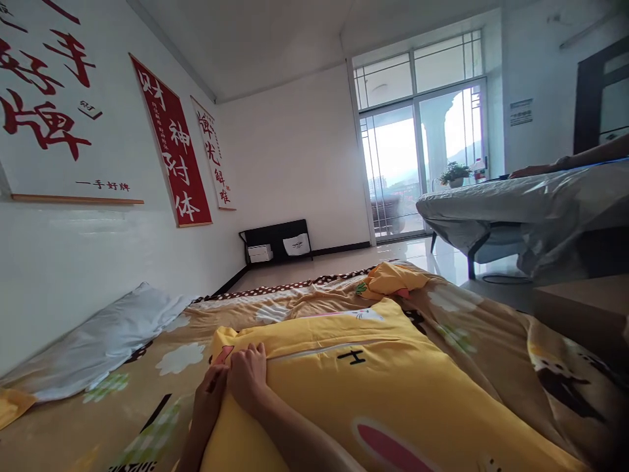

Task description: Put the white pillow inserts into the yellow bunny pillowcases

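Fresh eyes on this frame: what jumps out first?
The big yellow pillow fills the bottom centre, lying on a patterned brown bedsheet, with the left hand and right hand pressed at its left end. Next, the red banner with white characters on the left wall, and the bright glass doors at the back.
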Motion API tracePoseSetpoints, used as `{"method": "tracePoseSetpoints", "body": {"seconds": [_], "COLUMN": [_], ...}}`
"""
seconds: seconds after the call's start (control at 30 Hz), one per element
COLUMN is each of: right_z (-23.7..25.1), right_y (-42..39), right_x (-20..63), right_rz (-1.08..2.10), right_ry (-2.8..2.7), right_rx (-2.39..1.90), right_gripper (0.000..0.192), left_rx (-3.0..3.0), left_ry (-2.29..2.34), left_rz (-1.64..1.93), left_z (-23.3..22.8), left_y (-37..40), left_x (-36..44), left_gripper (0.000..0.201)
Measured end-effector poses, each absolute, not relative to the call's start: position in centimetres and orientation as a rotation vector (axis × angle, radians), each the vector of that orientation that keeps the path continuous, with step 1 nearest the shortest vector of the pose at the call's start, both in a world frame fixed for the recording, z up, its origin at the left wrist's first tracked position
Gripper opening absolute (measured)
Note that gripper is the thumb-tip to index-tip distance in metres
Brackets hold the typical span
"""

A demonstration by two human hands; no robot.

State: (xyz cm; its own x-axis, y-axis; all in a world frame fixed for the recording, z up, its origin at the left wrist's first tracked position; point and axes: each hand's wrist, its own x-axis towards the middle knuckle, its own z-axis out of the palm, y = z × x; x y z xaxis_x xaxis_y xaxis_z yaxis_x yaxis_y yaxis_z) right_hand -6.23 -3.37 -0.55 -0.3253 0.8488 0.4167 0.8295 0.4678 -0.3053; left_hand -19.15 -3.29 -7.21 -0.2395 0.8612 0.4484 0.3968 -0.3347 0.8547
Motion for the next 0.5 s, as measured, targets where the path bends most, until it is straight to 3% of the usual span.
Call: {"method": "tracePoseSetpoints", "body": {"seconds": [0.5], "right_z": [1.6], "right_y": [-4.3], "right_x": [-4.6], "right_rz": [0.159], "right_ry": [-2.002], "right_rx": [-1.562], "right_gripper": [0.026], "left_rx": [1.972], "left_ry": [1.713], "left_rz": [1.591], "left_z": [-6.4], "left_y": [-1.4], "left_x": [-20.9], "left_gripper": [0.042]}}
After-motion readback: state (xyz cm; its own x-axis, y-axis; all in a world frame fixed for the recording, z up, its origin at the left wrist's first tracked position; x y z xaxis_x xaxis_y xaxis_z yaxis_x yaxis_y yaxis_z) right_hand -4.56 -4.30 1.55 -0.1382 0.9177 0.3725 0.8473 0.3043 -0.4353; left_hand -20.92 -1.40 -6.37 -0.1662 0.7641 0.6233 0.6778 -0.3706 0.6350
